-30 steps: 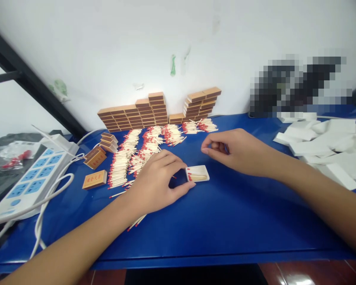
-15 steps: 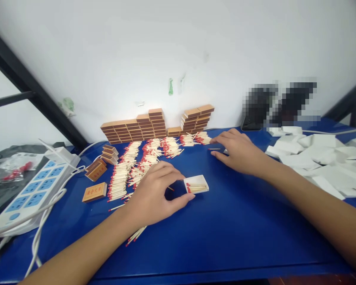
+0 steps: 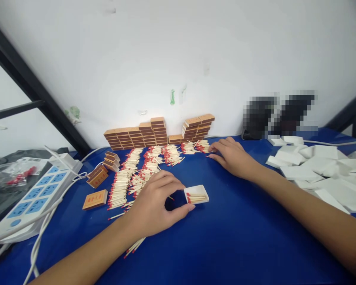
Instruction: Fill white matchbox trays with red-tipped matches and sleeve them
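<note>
My left hand (image 3: pixel 158 202) grips a small white matchbox tray (image 3: pixel 206 187) by its left end, between thumb and fingers. Several red-headed matches (image 3: pixel 198 198) lie inside it. Farther back, my right hand (image 3: pixel 233 157) is at the right edge of a small match pile (image 3: pixel 202 146), with thumb and forefinger close together. A red match tip shows by the thumb; the rest of that match is hidden. Long rows of matches (image 3: pixel 120 190) spread out beyond and left of my left hand. A few loose matches (image 3: pixel 135 246) lie under my left forearm.
Stacked matchboxes (image 3: pixel 130 136) line the wall. Other matchboxes (image 3: pixel 95 199) lie at left, near a white power strip (image 3: pixel 37 198) and its cables. White trays (image 3: pixel 320 162) are heaped on the right. A pixelated dark object (image 3: pixel 258 118) leans on the wall.
My right hand has moved slightly left to the small match pile, and its thumb and forefinger have drawn together. My left hand still holds the tray. The camera view has tilted up slightly.
</note>
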Motion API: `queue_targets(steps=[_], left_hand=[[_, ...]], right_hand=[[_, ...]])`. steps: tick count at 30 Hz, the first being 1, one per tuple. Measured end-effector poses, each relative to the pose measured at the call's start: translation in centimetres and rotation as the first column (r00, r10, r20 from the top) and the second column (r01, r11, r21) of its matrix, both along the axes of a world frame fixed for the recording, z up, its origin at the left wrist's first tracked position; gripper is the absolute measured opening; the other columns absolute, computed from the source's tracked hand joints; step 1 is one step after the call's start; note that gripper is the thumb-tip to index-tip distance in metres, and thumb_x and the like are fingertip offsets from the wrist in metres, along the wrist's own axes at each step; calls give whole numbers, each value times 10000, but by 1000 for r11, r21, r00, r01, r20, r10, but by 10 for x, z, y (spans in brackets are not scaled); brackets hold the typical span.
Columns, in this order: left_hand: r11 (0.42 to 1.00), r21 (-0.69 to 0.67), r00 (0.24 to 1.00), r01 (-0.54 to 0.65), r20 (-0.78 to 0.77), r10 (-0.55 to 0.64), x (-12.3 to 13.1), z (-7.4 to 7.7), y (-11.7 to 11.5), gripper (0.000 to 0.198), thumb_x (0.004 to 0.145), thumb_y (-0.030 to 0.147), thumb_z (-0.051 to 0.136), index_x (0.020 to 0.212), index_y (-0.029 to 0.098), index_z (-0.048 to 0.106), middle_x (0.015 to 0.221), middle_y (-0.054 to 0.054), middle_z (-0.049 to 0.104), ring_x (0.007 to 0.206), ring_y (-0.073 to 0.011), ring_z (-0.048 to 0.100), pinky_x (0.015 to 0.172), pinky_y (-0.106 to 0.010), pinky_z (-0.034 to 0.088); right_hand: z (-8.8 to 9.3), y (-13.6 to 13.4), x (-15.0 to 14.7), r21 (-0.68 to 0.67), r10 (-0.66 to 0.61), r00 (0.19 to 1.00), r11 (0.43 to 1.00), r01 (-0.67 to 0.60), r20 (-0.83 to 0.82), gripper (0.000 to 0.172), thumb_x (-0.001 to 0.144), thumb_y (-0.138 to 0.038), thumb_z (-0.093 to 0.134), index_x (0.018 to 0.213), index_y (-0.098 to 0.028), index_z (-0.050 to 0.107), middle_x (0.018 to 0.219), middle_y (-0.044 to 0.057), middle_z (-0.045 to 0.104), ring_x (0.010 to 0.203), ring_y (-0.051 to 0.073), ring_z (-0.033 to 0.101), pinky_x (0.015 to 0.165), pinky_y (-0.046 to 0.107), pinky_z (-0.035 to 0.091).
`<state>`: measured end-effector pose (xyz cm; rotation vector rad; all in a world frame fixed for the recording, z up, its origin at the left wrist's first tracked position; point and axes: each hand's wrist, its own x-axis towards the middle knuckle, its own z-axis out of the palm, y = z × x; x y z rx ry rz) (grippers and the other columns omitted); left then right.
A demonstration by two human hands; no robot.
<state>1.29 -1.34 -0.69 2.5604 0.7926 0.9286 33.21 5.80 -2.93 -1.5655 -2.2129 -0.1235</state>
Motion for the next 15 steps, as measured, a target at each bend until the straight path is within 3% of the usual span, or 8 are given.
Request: queue_targets(steps=[7, 15], left_hand=[[999, 20, 1000, -28, -12, 29, -4, 3, 7, 222, 943, 352, 802, 1091, 196, 747, 1033, -71, 753, 1024, -248, 655, 951, -459, 542], [997, 53, 998, -61, -19, 62, -5, 5, 9, 207, 943, 358, 801, 1067, 201, 751, 1010, -77, 749, 995, -251, 660, 936, -463, 543]], right_hand=[[2, -1, 0, -26, 14, 1000, 1000, -14, 4, 235, 1018, -364, 527, 915, -226, 687, 989, 133, 680, 1019, 336, 542, 869, 475, 439], [8, -14, -9, -49, 110, 991, 992, -113, -73, 259, 1033, -402, 506, 880, -234, 631, 952, 116, 682, 958, 307, 557, 851, 457, 449]])
